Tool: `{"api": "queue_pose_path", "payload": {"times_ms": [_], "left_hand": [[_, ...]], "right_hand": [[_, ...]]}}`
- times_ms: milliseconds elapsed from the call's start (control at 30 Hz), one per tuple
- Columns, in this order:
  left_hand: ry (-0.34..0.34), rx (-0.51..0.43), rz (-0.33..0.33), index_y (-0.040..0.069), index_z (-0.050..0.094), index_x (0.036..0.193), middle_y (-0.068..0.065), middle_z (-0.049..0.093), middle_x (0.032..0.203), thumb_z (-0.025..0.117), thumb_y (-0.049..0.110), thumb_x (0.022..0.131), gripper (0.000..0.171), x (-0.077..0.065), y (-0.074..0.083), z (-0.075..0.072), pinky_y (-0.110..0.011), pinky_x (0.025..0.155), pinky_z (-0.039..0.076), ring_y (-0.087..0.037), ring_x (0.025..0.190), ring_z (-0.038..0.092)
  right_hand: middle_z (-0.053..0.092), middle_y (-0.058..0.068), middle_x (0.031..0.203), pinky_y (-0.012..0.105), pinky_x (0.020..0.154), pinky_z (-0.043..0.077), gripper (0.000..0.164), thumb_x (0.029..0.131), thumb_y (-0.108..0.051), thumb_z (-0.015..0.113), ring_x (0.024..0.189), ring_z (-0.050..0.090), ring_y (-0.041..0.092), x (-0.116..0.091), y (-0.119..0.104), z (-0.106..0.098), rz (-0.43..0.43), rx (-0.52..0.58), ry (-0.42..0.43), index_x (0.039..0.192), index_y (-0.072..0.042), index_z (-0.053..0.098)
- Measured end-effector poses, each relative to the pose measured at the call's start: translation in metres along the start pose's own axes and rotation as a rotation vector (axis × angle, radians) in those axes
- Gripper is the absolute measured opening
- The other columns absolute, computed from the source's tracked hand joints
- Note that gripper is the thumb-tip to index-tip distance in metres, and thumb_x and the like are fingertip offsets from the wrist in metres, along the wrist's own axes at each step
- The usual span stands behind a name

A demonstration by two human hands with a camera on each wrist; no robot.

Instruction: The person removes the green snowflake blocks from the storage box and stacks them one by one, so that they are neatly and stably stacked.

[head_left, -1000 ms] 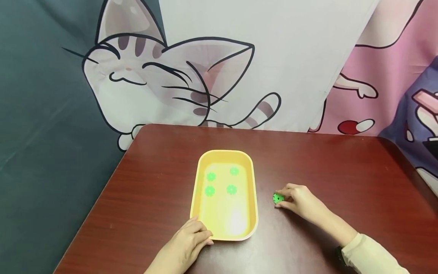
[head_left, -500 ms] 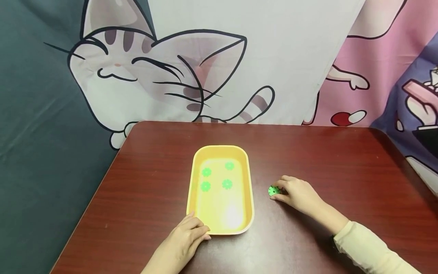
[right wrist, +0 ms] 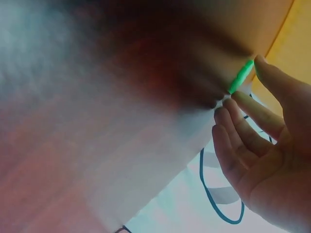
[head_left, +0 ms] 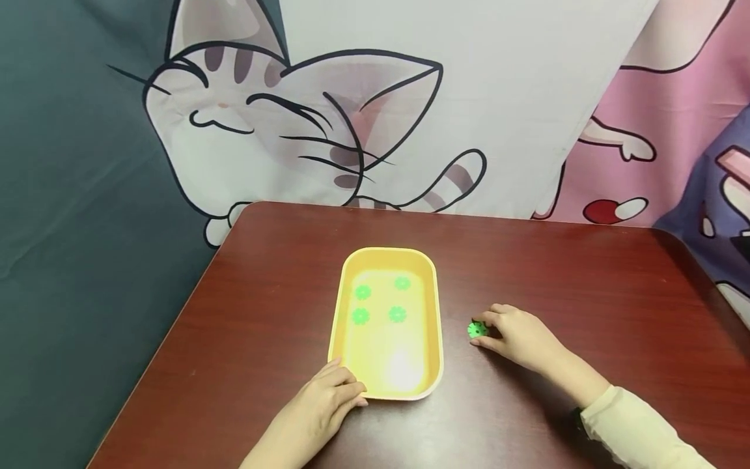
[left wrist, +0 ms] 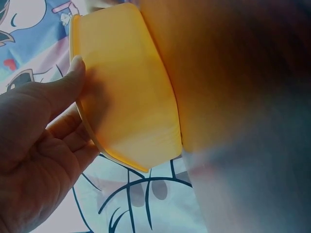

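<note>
A yellow plastic tray (head_left: 375, 352) lies lengthwise on the table. Several green notched discs (head_left: 397, 314) lie flat on its floor, toward the far half. My left hand (head_left: 319, 407) holds the tray's near left corner; in the left wrist view, the thumb and fingers pinch the rim of the yellow tray (left wrist: 131, 87). To the right of the tray, my right hand (head_left: 521, 335) pinches another green notched disc (head_left: 476, 330) with a small hole at its centre. The right wrist view shows this disc (right wrist: 241, 76) edge-on between thumb and index finger, low over the tabletop.
The dark red-brown wooden table (head_left: 263, 312) extends around the tray on all sides. Behind its far edge hangs a cloth (head_left: 527, 111) printed with a cartoon cat. A light sleeve (head_left: 638, 430) covers the right forearm.
The camera view shifts slightly. Against the table, both hands and the tray stay nearly in place; the right hand keeps its pinch on the disc, which turns slightly.
</note>
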State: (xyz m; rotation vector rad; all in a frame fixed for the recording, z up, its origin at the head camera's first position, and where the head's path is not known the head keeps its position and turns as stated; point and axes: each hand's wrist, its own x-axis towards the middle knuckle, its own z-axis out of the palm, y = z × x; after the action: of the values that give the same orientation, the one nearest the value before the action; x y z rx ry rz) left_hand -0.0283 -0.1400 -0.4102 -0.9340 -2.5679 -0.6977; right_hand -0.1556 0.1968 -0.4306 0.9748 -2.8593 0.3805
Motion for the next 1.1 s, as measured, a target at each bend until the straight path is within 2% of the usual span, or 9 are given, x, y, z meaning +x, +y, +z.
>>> {"api": "queue_pose_path", "payload": {"times_ms": [333,600,700,867,1100], "left_hand": [[0.007,-0.010,0.004,0.016,0.066,0.080,0.010,0.052,0.079,0.071,0.015,0.080,0.006,-0.001,-0.002,-0.002,-0.042,0.099,0.049,0.002,0.076,0.052],[0.061,-0.026,0.013,0.017,0.065,0.079,0.010,0.051,0.079,0.073,0.012,0.078,0.009,-0.005,-0.001,0.000,-0.045,0.098,0.049,0.002,0.075,0.050],[0.055,-0.030,0.013,0.017,0.065,0.079,0.010,0.051,0.079,0.073,0.012,0.078,0.009,-0.005,-0.001,0.000,-0.045,0.099,0.049,0.003,0.075,0.051],[0.021,-0.051,0.005,0.016,0.065,0.080,0.010,0.051,0.079,0.070,0.013,0.082,0.006,-0.003,-0.001,0.000,-0.044,0.101,0.046,0.003,0.075,0.051],[-0.017,-0.073,-0.006,0.015,0.067,0.081,0.010,0.052,0.080,0.068,0.013,0.084,0.003,-0.001,0.000,-0.001,-0.042,0.104,0.044,0.005,0.075,0.052]], "right_hand": [[0.056,-0.006,0.081,0.025,0.054,0.048,0.039,0.073,-0.036,0.079,0.066,0.049,0.006,0.006,-0.001,-0.008,0.009,-0.006,-0.069,0.101,-0.011,0.068],[0.056,-0.005,0.085,0.028,0.056,0.050,0.043,0.073,-0.037,0.078,0.071,0.051,0.008,0.012,-0.008,-0.017,0.057,0.026,-0.094,0.106,-0.014,0.065],[0.058,-0.002,0.093,0.033,0.061,0.054,0.044,0.075,-0.038,0.077,0.077,0.056,0.013,0.014,-0.011,-0.018,0.074,0.056,-0.077,0.110,-0.014,0.064],[0.059,0.005,0.106,0.042,0.077,0.057,0.049,0.078,-0.033,0.075,0.092,0.061,0.021,0.020,-0.014,-0.021,0.086,0.118,-0.022,0.118,-0.008,0.062],[0.063,0.008,0.110,0.044,0.087,0.056,0.045,0.079,-0.025,0.075,0.102,0.061,0.024,0.035,-0.022,-0.027,0.032,0.256,0.084,0.118,-0.005,0.061]]}}
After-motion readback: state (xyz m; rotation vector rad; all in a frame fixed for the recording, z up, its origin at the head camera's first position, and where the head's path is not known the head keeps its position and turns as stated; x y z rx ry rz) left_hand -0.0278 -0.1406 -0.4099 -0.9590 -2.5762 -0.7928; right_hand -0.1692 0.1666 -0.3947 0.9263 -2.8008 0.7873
